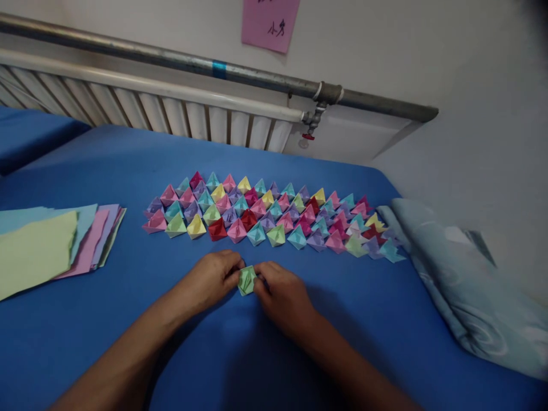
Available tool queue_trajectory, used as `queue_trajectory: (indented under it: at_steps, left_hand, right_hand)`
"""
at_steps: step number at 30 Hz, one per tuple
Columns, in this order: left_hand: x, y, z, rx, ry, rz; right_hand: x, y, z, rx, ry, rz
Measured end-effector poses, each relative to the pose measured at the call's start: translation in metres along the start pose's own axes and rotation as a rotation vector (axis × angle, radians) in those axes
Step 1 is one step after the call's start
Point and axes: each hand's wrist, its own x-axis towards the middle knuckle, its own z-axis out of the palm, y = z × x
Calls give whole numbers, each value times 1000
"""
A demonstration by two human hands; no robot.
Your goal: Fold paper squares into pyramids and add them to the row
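A small folded light green paper piece is held between both hands over the blue surface. My left hand pinches its left edge with thumb and fingers. On the right edge, my right hand has a similar pinch. Just beyond the hands stand rows of small folded paper boats in pink, yellow, green, blue, purple and red, set close together.
Torn-edged coloured paper sheets lie stacked at the left. A folded pale blue cloth lies at the right edge. Behind the blue surface are a white radiator, a metal pipe and a red-handled valve.
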Motion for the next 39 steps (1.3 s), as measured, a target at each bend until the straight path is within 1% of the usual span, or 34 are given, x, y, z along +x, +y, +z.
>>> queue_trajectory:
  at_steps: [4, 8, 10, 18, 23, 28, 32, 35, 39]
  left_hand:
    - [1, 1, 2, 49, 5, -39]
    - [2, 3, 6, 86, 46, -62]
    - [2, 2, 7, 94, 67, -52]
    - [1, -2, 13, 100, 65, 4]
    - [1, 0, 19, 86, 133, 10]
    - [2, 3, 22, 96, 130, 22]
    - [3, 5, 24, 98, 158, 50]
    - [4, 5, 24, 89, 169, 13]
    - [5, 3, 22, 30, 167, -77]
  right_hand:
    - [1, -1, 1, -21, 5, 7]
    - [2, 0, 2, -45, 31, 6]
    - [2, 1, 3, -53, 48, -2]
    - [4, 2, 7, -87, 122, -36]
    - [8, 3, 6, -154, 98, -36]
    - [9, 3, 7, -141, 111, -40]
    - [12, 3, 9, -160, 97, -56]
    - [14, 4, 8, -142, 67, -61]
    - [17, 4, 4, -40, 31, -28]
